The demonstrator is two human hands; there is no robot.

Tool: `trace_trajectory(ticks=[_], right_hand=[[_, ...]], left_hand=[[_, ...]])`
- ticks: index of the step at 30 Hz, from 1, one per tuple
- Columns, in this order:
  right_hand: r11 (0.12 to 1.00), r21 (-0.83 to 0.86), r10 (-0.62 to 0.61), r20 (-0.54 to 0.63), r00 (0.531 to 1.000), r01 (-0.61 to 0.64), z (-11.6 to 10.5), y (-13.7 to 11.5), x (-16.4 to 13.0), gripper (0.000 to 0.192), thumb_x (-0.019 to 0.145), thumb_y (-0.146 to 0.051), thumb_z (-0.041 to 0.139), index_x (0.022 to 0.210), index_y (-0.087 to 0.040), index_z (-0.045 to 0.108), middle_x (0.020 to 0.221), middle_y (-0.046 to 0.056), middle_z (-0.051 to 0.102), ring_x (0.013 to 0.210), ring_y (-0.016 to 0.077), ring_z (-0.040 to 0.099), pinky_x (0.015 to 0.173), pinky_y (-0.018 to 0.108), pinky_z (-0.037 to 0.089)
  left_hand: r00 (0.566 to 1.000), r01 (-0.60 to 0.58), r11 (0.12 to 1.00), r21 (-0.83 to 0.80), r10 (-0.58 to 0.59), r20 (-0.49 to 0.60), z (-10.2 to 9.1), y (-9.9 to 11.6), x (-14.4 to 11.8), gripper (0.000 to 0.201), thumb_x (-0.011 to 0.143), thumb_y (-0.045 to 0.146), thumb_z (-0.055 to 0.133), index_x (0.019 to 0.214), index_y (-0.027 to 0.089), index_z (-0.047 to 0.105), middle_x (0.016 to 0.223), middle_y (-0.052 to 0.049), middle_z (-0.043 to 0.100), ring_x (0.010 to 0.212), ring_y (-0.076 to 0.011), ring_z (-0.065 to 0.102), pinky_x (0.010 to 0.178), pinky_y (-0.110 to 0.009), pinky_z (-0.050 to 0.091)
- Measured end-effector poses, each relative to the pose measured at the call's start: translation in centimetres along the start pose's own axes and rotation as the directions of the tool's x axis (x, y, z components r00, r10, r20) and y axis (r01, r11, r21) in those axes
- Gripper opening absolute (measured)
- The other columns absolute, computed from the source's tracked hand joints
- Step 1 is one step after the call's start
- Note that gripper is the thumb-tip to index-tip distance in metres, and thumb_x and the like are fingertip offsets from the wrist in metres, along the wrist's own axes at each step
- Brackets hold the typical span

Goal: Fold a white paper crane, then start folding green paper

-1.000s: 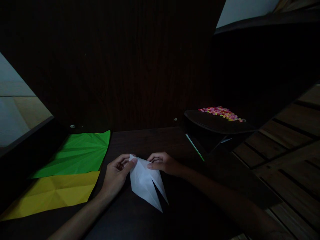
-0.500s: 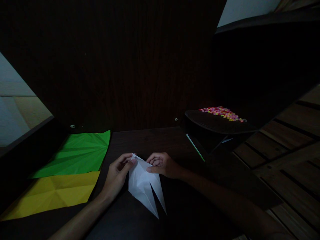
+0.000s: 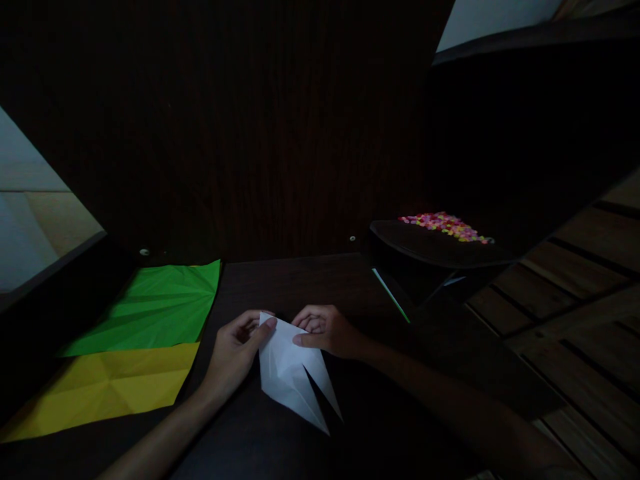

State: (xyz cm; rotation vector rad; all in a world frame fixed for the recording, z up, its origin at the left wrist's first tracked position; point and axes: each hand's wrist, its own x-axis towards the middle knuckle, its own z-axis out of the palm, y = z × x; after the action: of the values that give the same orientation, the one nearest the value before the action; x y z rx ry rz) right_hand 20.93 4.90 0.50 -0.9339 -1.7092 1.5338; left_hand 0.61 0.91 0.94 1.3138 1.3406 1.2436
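A white folded origami paper is held between both hands over the dark tabletop, its two long points aimed toward me and to the right. My left hand pinches its far left corner, thumb on top and fingers underneath. On the far right edge, my right hand grips it between the thumb and curled fingers. The fingertips beneath the paper are partly hidden. Left of my left hand lie a creased green sheet and, nearer me, a creased yellow sheet.
A dark panel rises behind the tabletop. At right, a small raised shelf bears a heap of tiny pink and yellow pieces. A thin green-white strip lies below it. Wooden slats show farther right.
The white paper has turned slightly, its points swinging to the right and its far left corner shifting. My left hand has moved slightly with it; my right hand stays nearly in place.
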Motion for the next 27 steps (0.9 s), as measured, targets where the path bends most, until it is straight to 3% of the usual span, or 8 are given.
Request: trace_trajectory(ticks=[6,12,20,27], right_hand=[[0.999,-0.014,-0.047,-0.028,0.999,0.047,-0.29,0.12,0.13,0.028,0.067,-0.021,0.078,0.092,-0.015,0.068,0.079,0.0,0.064,0.067,0.0109,0.059,0.06,0.022,0.046],[0.996,-0.03,-0.09,-0.052,0.995,0.088,-0.42,0.36,0.12,0.025,0.077,-0.024,0.069,0.101,-0.017,0.069,0.087,0.003,0.068,0.072,0.0122,0.062,0.063,0.023,0.047],[0.989,-0.115,-0.103,-0.061,0.993,0.095,-0.72,-0.14,0.29,0.019,0.079,-0.022,0.065,0.096,-0.018,0.072,0.096,0.005,0.072,0.083,0.0166,0.065,0.073,0.028,0.05],[0.989,-0.118,-0.093,-0.076,0.993,0.084,-0.86,0.19,0.39,0.024,0.075,-0.023,0.07,0.098,-0.016,0.07,0.089,0.005,0.069,0.078,0.0151,0.063,0.068,0.027,0.049]], left_hand=[[1.0,-0.011,1.0,-0.008,0.011,0.007,-0.12,-0.15,0.14,0.027,0.074,0.041,0.071,0.084,0.016,0.072,0.077,-0.004,0.071,0.071,-0.0173,0.063,0.06,-0.023,0.048],[0.999,-0.024,1.0,-0.003,0.024,-0.035,0.0,0.2,-0.06,0.04,0.074,0.041,0.071,0.106,0.018,0.067,0.078,-0.002,0.07,0.072,-0.0184,0.064,0.061,-0.024,0.05],[0.995,-0.082,0.991,0.101,0.088,-0.054,-0.07,0.2,0.09,0.027,0.072,0.041,0.071,0.086,0.019,0.074,0.078,-0.004,0.072,0.067,-0.0178,0.062,0.059,-0.025,0.049],[0.993,-0.089,0.986,0.138,0.099,-0.068,-0.3,-0.19,0.15,0.024,0.071,0.04,0.073,0.082,0.018,0.075,0.074,-0.004,0.072,0.065,-0.0174,0.062,0.057,-0.024,0.048]])
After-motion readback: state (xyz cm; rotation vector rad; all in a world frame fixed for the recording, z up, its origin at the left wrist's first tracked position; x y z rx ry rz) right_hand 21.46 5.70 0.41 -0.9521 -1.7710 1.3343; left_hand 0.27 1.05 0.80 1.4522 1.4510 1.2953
